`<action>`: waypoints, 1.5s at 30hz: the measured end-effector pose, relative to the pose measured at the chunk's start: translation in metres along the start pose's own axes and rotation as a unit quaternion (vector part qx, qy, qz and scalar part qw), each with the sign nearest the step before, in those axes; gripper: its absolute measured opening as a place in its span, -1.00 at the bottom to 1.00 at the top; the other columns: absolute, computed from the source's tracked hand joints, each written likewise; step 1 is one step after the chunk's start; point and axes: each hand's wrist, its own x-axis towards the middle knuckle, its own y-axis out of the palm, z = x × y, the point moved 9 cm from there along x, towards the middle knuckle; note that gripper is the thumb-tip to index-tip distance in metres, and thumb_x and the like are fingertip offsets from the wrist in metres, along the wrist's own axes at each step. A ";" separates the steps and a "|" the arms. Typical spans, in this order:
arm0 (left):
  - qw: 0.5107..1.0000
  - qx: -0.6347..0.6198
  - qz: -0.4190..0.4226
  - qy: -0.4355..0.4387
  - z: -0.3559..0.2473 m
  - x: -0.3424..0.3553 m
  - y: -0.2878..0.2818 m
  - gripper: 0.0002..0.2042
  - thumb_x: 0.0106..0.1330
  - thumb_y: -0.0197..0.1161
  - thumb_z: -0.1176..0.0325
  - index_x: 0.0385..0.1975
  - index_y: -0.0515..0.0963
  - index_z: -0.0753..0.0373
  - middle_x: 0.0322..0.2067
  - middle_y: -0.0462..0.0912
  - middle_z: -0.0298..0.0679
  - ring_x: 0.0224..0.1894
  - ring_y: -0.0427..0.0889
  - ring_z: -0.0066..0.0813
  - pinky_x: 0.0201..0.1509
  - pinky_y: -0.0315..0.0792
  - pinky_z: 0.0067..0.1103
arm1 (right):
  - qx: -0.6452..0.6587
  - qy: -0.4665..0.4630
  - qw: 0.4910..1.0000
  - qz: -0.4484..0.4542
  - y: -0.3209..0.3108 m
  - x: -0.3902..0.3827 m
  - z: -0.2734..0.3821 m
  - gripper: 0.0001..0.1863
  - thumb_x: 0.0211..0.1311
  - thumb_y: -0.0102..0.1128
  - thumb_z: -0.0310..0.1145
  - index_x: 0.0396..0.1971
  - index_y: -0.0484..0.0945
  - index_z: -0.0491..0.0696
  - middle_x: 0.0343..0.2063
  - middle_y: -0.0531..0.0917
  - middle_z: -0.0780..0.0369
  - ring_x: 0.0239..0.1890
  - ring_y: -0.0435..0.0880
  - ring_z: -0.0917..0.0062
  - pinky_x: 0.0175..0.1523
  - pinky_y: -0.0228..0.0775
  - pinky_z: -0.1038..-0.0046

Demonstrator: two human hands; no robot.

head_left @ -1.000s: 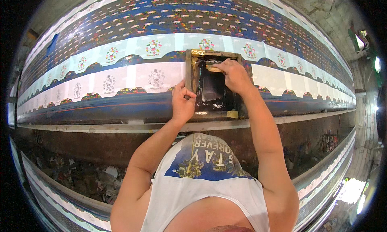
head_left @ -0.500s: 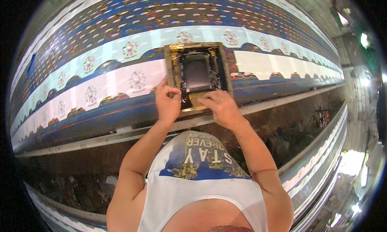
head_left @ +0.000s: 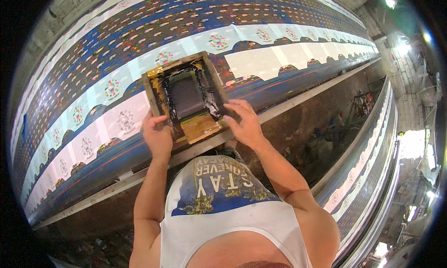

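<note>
A wooden screen-printing frame lies over the near strip of pale pieces, tilted a little in the picture. Glossy black ink coats its inner edges around a dark rectangular window, and a brownish-yellow patch covers the near end. My left hand grips the near left corner, its thumb on top. On the opposite side, my right hand holds the right rail near the near corner, thumb and fingers around the edge. Whatever pale piece lies directly under the frame is hidden.
Left of the frame run pinkish pieces with dark printed motifs; to its right lie plain cream pieces. Behind is a light-blue row with coloured motifs. A pale rail edges the long table, and another printed table stands lower right.
My right hand has moved from the frame's near end to its right side. The view has turned, and the frame sits further left and tilted. My left hand stays at the left corner.
</note>
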 end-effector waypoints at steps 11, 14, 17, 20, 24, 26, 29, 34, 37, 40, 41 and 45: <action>0.994 -0.056 -0.033 0.091 -0.048 -0.023 0.137 -0.72 0.17 0.31 0.83 -0.23 0.69 0.29 0.55 0.41 0.13 0.64 0.40 0.04 0.63 0.38 -0.22 | 0.108 -0.007 0.994 0.020 -0.105 -0.002 -0.112 -0.60 0.28 0.54 -0.46 0.13 0.81 -0.07 0.16 0.82 0.10 0.35 0.67 0.12 0.56 0.39 0.07; 0.990 0.023 -0.041 0.134 -0.065 -0.032 0.204 -0.73 0.12 0.34 0.79 -0.27 0.74 0.26 0.49 0.51 0.12 0.57 0.47 0.04 0.60 0.37 -0.26 | 0.113 0.006 0.993 0.018 -0.155 0.001 -0.163 -0.58 0.26 0.53 -0.47 0.14 0.81 -0.07 0.16 0.82 0.09 0.38 0.65 0.08 0.59 0.36 0.04; 0.991 0.012 -0.042 0.130 -0.072 -0.038 0.260 -0.73 0.13 0.36 0.78 -0.27 0.74 0.25 0.49 0.51 0.13 0.56 0.48 0.05 0.59 0.37 -0.24 | 0.124 0.009 0.992 0.024 -0.194 0.004 -0.208 -0.58 0.25 0.52 -0.47 0.14 0.81 -0.07 0.18 0.82 0.08 0.41 0.64 0.06 0.59 0.35 0.03; 0.986 0.022 -0.049 0.157 -0.093 -0.042 0.299 -0.74 0.13 0.36 0.79 -0.30 0.73 0.23 0.50 0.51 0.15 0.57 0.48 0.09 0.59 0.37 -0.20 | 0.134 -0.006 0.990 0.033 -0.223 0.007 -0.232 -0.57 0.27 0.50 -0.47 0.15 0.80 -0.10 0.18 0.81 0.07 0.41 0.63 0.06 0.59 0.34 0.02; 0.981 0.046 -0.052 0.182 -0.115 -0.049 0.326 -0.73 0.12 0.35 0.80 -0.32 0.71 0.21 0.48 0.53 0.17 0.57 0.49 0.13 0.62 0.34 -0.17 | 0.139 -0.019 0.989 0.035 -0.246 0.010 -0.248 -0.58 0.27 0.49 -0.45 0.14 0.80 -0.12 0.14 0.82 0.08 0.38 0.63 0.05 0.59 0.33 0.00; 0.979 0.054 -0.052 0.191 -0.120 -0.051 0.330 -0.72 0.12 0.35 0.80 -0.32 0.71 0.21 0.48 0.53 0.18 0.57 0.48 0.13 0.64 0.33 -0.16 | 0.154 -0.026 0.987 0.027 -0.249 0.010 -0.251 -0.57 0.24 0.50 -0.46 0.14 0.80 -0.10 0.09 0.83 0.09 0.35 0.65 0.05 0.60 0.33 -0.01; 0.976 0.064 -0.064 0.198 -0.126 -0.052 0.332 -0.73 0.13 0.35 0.80 -0.32 0.71 0.23 0.47 0.53 0.18 0.58 0.48 0.14 0.64 0.33 -0.15 | 0.172 -0.031 0.985 0.012 -0.251 0.010 -0.253 -0.57 0.24 0.48 -0.45 0.14 0.80 -0.11 0.03 0.84 0.11 0.31 0.66 0.05 0.62 0.29 -0.03; 0.968 0.043 -0.094 0.230 -0.146 -0.032 0.326 -0.75 0.12 0.34 0.79 -0.32 0.72 0.25 0.46 0.53 0.20 0.55 0.52 0.16 0.62 0.36 -0.17 | 0.170 -0.071 0.982 -0.038 -0.268 0.031 -0.228 -0.56 0.23 0.45 -0.47 0.14 0.80 -0.13 -0.04 0.83 0.12 0.28 0.67 0.07 0.67 0.21 -0.06; 0.962 0.033 -0.100 0.250 -0.179 0.010 0.328 -0.77 0.13 0.34 0.75 -0.30 0.74 0.25 0.44 0.56 0.19 0.51 0.56 0.12 0.58 0.41 -0.22 | 0.139 -0.139 0.979 -0.051 -0.300 0.072 -0.204 -0.58 0.24 0.43 -0.46 0.13 0.80 -0.14 -0.07 0.83 0.12 0.28 0.66 0.11 0.69 0.19 -0.08; 0.975 -0.004 -0.114 0.193 -0.212 0.045 0.324 -0.78 0.12 0.34 0.70 -0.29 0.76 0.25 0.39 0.61 0.16 0.47 0.61 0.05 0.54 0.45 -0.29 | 0.166 -0.142 0.975 -0.043 -0.318 0.117 -0.183 -0.57 0.28 0.44 -0.43 0.16 0.79 -0.15 -0.07 0.84 0.15 0.28 0.67 0.21 0.69 0.18 -0.01; 0.972 -0.058 -0.112 0.197 -0.213 0.057 0.324 -0.77 0.10 0.34 0.71 -0.29 0.76 0.25 0.39 0.64 0.13 0.47 0.62 0.03 0.55 0.44 -0.29 | 0.180 -0.137 0.973 -0.035 -0.318 0.125 -0.182 -0.56 0.29 0.44 -0.43 0.17 0.79 -0.15 -0.07 0.84 0.15 0.27 0.67 0.23 0.69 0.18 0.01; 0.977 -0.034 -0.105 0.182 -0.183 0.058 0.321 -0.77 0.09 0.36 0.69 -0.29 0.74 0.25 0.42 0.64 0.10 0.48 0.62 0.02 0.58 0.41 -0.25 | 0.203 -0.105 0.974 -0.008 -0.306 0.123 -0.193 -0.55 0.32 0.46 -0.41 0.21 0.78 -0.12 -0.08 0.85 0.16 0.27 0.66 0.30 0.69 0.17 0.06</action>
